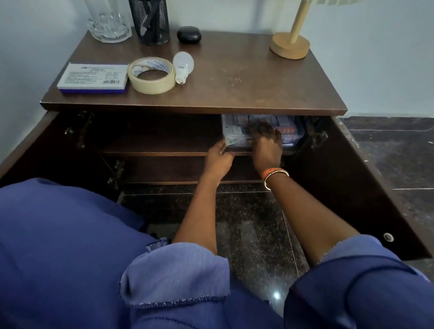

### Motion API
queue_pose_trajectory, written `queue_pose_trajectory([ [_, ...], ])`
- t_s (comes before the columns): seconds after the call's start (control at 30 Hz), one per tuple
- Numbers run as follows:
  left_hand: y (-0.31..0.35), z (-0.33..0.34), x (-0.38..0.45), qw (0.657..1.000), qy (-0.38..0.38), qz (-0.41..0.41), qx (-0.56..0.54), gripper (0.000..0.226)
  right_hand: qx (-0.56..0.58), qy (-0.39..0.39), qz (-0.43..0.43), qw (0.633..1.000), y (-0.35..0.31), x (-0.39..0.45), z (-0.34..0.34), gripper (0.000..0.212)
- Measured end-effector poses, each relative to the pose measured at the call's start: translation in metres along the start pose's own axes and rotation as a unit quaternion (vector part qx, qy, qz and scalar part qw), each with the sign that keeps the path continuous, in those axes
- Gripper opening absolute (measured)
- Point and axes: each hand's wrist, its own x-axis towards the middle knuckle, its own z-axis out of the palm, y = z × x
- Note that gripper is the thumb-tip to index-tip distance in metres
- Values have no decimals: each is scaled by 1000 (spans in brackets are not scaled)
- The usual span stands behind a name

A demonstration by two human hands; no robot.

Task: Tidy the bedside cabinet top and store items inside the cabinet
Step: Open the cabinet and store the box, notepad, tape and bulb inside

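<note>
Both hands on clear plastic box [289,128], upper shelf's right end: left hand [218,159] pinches its front-left corner, right hand [267,144] fingers spread flat on lid. Should push level, square to shelf's back edge.

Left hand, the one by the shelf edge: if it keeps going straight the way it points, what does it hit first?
Most likely the clear plastic box: the left hand already touches its near-left corner on the upper shelf.
</note>
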Motion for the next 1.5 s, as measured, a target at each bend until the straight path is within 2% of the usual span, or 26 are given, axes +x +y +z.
queue_pose_trajectory([
  [0.37, 0, -4, -2, 999, 5, -3, 39, 51, 12, -22, 19, 1000, -6, -1, -3, 62],
  [0.53, 9, -7, -2, 982, 26, 40, 184, 28, 40, -73, 36, 996, -21, -5, -28, 61],
  [0.7, 53, -10, -21, 937, -43, 112, 328, 29, 166, 7, 54, 985, -57, -22, -66, 50],
  [0.77, 77, -18, -32, 926, -54, 125, 351, 36, 243, 49, 30, 968, -72, -27, -79, 40],
  [0.87, 111, -41, -51, 915, -12, 178, 362, 23, 314, 97, -18, 944, -100, -26, -103, 29],
  [1.1, 174, -136, -91, 893, 87, 227, 377, 19, 336, 101, -147, 925, -182, 2, -148, 29],
  [1.17, 183, -165, -96, 901, 109, 233, 350, 17, 338, 82, -185, 919, -208, 18, -153, 28],
  [1.23, 186, -188, -95, 898, 164, 248, 323, 18, 302, 36, -229, 925, -233, 40, -156, 32],
  [1.3, 185, -206, -88, 880, 248, 264, 307, 22, 195, -39, -269, 942, -257, 63, -159, 45],
  [1.37, 179, -219, -80, 870, 301, 258, 295, 28, 88, -129, -280, 947, -277, 86, -161, 59],
  [1.5, 157, -242, -61, 875, 299, 193, 328, 34, -1, -289, -278, 916, -309, 120, -158, 71],
])
